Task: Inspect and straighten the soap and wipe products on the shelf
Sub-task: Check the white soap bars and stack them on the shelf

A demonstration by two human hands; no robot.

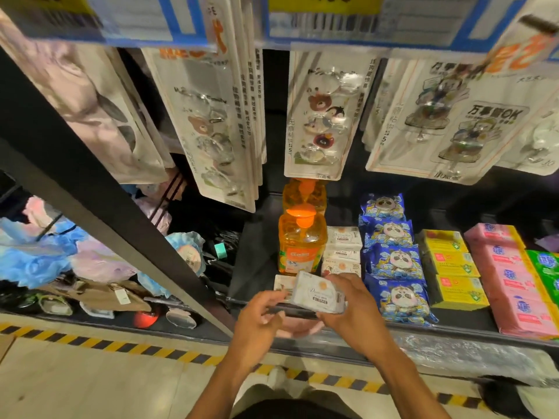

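Observation:
A white wipe pack (320,293) is lifted just above the front edge of the low black shelf (257,267). My right hand (352,309) grips its right end. My left hand (260,316) holds its left underside with curled fingers. Behind it a row of similar white wipe packs (343,247) runs back, with another white pack (282,282) lying at the front left. Two orange pump soap bottles (301,243) stand to the left of that row. Blue panda wipe packs (393,261) line up to the right.
Yellow soap boxes (450,267), pink soap boxes (511,279) and green ones (547,267) fill the shelf's right side. Hook cards (320,116) hang low overhead. A dark upright post (121,213) stands left, with bath poufs (39,252) beyond. Hazard tape (121,347) marks the floor.

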